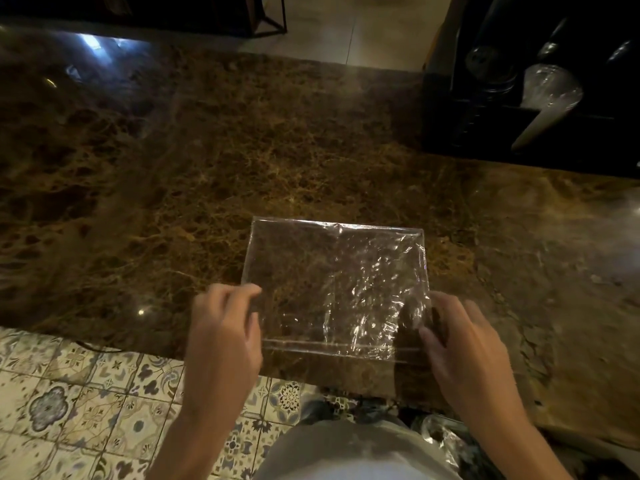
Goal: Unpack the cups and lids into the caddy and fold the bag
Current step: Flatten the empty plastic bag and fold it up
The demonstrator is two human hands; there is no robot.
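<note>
**Clear plastic bag held flat on a marble counter by two hands**

Clear, crinkled plastic forms an empty bag lying flat on a brown marble counter, just below the centre of the view, near the counter's front edge. Its near edge shows a double seam line.

At 7 o'clock from the bag's middle, the left hand grips the bag's left edge, fingers curled over the near left corner. At 4 o'clock, the right hand holds the right edge, fingers bent down onto the plastic with the thumb at the side; whether the thumb is under the film cannot be told.

At 2 o'clock, well apart from the bag, a black caddy stands at the far right of the counter. Inside it are clear cups, leaning, and a dark stack that is too dim to identify.

At 7 o'clock, below the counter, patterned floor tiles show. At 6 o'clock, grey clothing of the person fills the bottom edge.
</note>
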